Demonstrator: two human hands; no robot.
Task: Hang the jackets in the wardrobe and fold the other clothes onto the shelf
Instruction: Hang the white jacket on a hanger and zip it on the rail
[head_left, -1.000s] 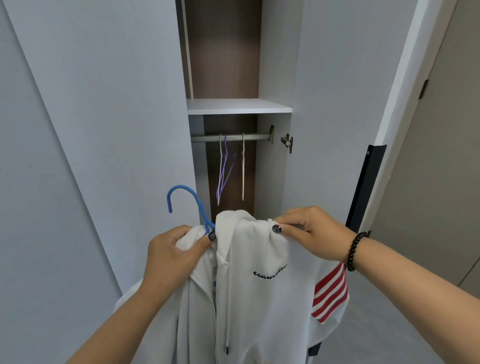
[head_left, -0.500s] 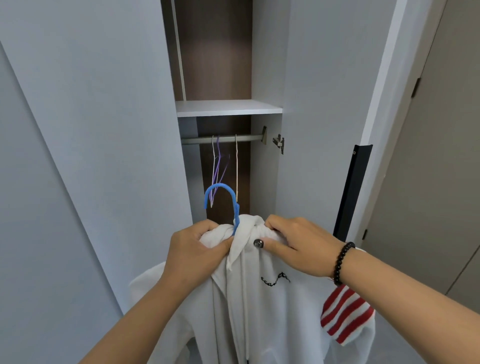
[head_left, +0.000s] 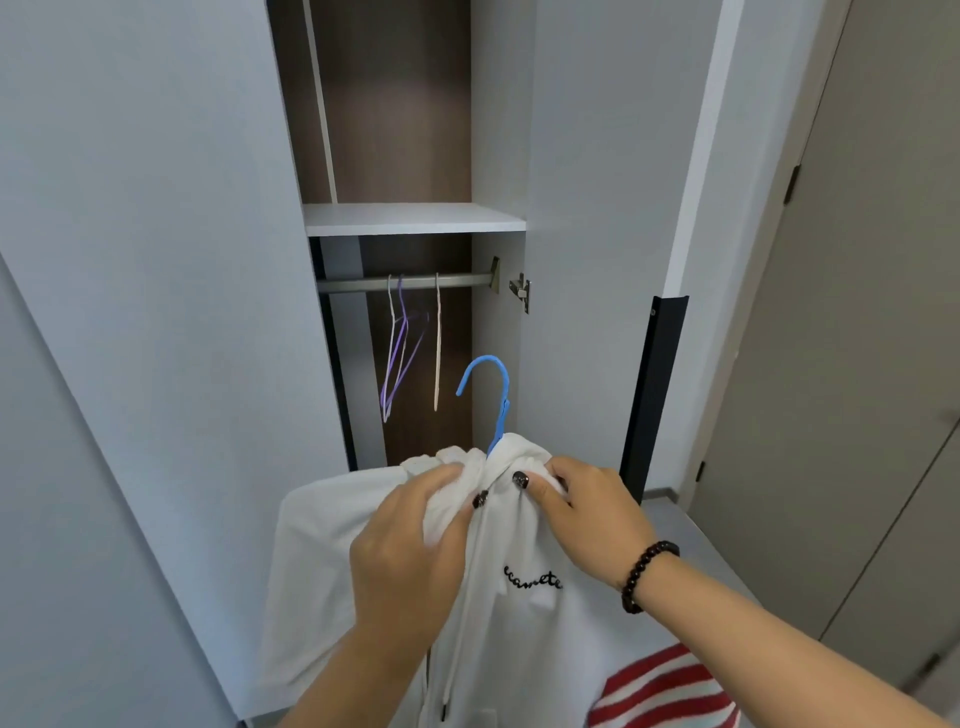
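Both hands, left hand (head_left: 410, 545) and right hand (head_left: 587, 514), grip the white jacket (head_left: 519, 623) below the rail (head_left: 405, 283); its collar could slip off the blue hanger (head_left: 496, 400).

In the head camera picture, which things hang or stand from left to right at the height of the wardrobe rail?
Purple hanger → white hanger → blue hanger hook → door hinge → black strip.
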